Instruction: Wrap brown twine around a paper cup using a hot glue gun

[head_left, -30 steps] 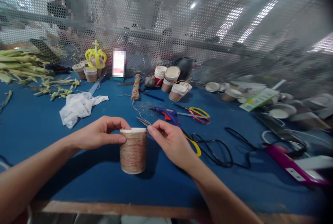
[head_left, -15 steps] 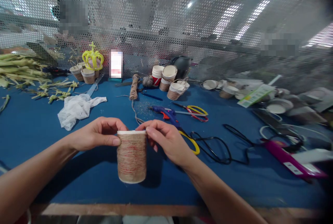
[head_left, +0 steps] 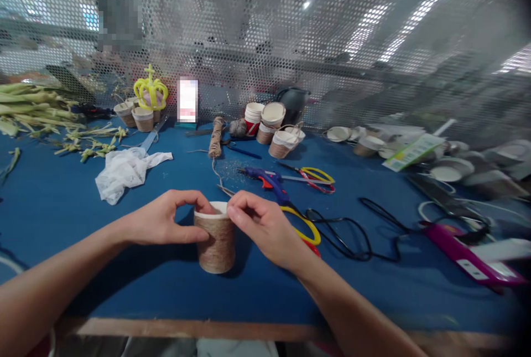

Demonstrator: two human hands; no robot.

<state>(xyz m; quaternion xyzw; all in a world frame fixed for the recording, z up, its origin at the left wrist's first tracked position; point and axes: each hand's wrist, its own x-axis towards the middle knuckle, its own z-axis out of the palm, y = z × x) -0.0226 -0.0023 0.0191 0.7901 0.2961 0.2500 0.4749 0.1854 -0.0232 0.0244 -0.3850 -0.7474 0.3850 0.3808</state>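
Note:
A white-rimmed paper cup (head_left: 217, 249) wrapped in brown twine is upright, low over the front of the blue table. Its open mouth tips slightly toward me. My left hand (head_left: 168, 218) grips the left rim, fingers inside and thumb on the outer wall. At the right rim, my right hand (head_left: 265, 224) is closed in a pinch; whether a strand of twine is also between the fingertips is hidden. A twine bundle (head_left: 215, 138) lies beyond the cup, its loose strand trailing toward my right hand. Scissors (head_left: 307, 229) lie partly under that hand.
A blue glue gun (head_left: 265, 179) and more scissors (head_left: 313, 177) lie behind my right hand. A black cord (head_left: 352, 241) loops rightward near a purple power strip (head_left: 468, 257). White cloth (head_left: 120, 174) lies left. Twine-wrapped cups (head_left: 280, 144) stand against the mesh screen (head_left: 232, 25).
The cup has moved slightly away and to the right, tipping so its inside shows. Red marks on the twine have turned out of sight. My left fingers now reach inside the rim.

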